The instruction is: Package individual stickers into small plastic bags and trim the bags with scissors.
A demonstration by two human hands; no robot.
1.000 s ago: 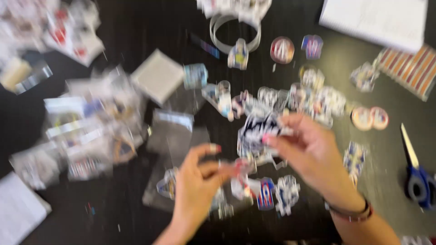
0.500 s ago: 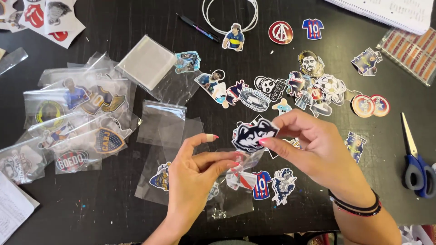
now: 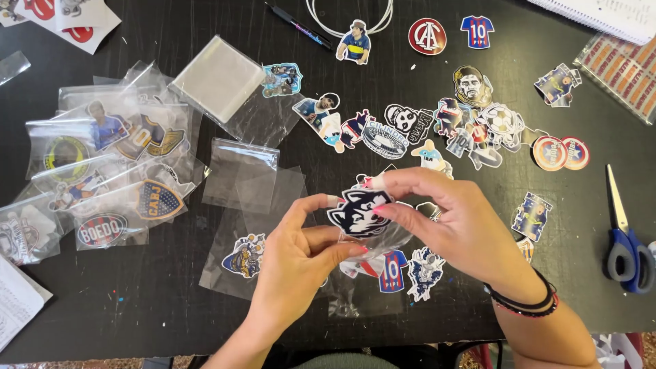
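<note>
Over the black table [image 3: 171, 314], both my hands meet at a dark blue and white wolf-head sticker [image 3: 355, 213]. My right hand [image 3: 458, 229] pinches the sticker's upper right edge with thumb and fingers. My left hand [image 3: 301, 263] holds a small clear plastic sleeve [image 3: 379, 239] just under the sticker, thumb and forefinger touching its left side. Below the hands lie a blue and red jersey sticker [image 3: 391, 271] and a blue figure sticker [image 3: 425, 272].
Several filled clear bags with stickers [image 3: 109, 184] pile at the left. Empty sleeves [image 3: 219, 76] lie at centre left. Loose stickers [image 3: 471, 123] spread across the upper right. Blue-handled scissors [image 3: 625, 239] rest at the right edge, a pen [image 3: 301, 26] at the top.
The view has steadied from a blurred sweep. My hands have risen slightly, and the wolf-head sticker now sits between them against the clear sleeve.
</note>
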